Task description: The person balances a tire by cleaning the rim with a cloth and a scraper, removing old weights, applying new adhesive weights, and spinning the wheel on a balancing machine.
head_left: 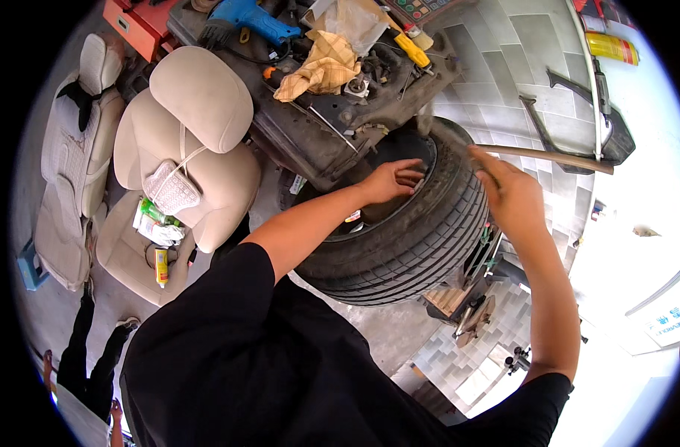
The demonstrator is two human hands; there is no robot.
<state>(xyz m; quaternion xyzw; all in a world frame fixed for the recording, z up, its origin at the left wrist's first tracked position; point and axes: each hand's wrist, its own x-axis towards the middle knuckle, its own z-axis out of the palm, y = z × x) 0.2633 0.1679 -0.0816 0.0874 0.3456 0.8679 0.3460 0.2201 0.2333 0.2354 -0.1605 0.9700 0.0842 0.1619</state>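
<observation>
A tyre (407,261) on a dark wheel rim (381,216) stands tilted in front of me. My left hand (393,181) reaches over the wheel, its bent fingertips at the rim's edge; whatever they pinch there is too small to make out. To the right, my right hand (513,195) is closed around the wooden handle (556,156) of what looks like a hammer. The handle's tail sticks out to the right, while the head end, smeared by motion, is above the tyre's far side.
Behind the wheel, a dirty machine top (280,127) carries a blue power tool (254,22), a tan cloth (323,67) and a yellow-handled tool (412,51). Beige car seats (191,112) stand left. Another person's legs (94,365) show lower left. Black brackets (615,134) lie right.
</observation>
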